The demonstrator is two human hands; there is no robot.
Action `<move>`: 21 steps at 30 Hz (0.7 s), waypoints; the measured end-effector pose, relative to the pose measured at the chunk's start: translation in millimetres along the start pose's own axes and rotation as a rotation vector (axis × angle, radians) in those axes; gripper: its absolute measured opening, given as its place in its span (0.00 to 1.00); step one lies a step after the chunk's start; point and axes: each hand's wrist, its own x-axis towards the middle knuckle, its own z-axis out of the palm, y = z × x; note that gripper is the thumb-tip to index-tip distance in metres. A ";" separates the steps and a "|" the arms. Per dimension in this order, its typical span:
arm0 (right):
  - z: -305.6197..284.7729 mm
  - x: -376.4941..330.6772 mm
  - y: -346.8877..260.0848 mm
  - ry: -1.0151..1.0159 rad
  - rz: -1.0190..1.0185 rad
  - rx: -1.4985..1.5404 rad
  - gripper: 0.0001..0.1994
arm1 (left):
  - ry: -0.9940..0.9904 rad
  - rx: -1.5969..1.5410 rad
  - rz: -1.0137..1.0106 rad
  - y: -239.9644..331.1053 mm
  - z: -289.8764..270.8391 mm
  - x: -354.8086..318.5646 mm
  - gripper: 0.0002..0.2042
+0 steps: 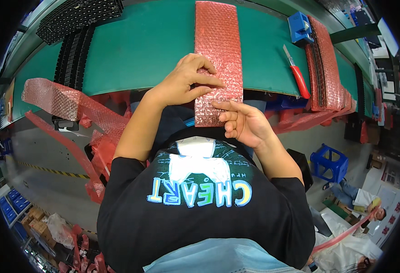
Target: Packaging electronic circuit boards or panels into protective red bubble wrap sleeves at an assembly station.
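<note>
A long flat strip of pink bubble wrap [218, 34] lies lengthwise on the green table, its near end sticking out over the front edge toward my body. My left hand [186, 82] rests on its left side, with the fingers apart and their tips on the wrap. Close to the near end is my right hand [247, 125], its index finger stretched onto the wrap and the other fingers loosely bent beside the right edge. Whether anything lies inside the wrap is hidden.
A red-handled utility knife [298, 77] lies right on the green table [140, 45]. Beside it are a blue tape dispenser [300, 28] and stacked pink-wrapped pieces [325, 63]. Black slotted strips [74, 59] sit left; loose bubble wrap [54, 98] hangs over the edge. Behind are a blue stool [329, 161] and another person [364, 200].
</note>
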 end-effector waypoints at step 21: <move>-4.2 -31.3 13.1 -0.045 0.114 0.296 0.21 | 0.020 0.158 -0.126 28.0 14.2 -0.3 0.08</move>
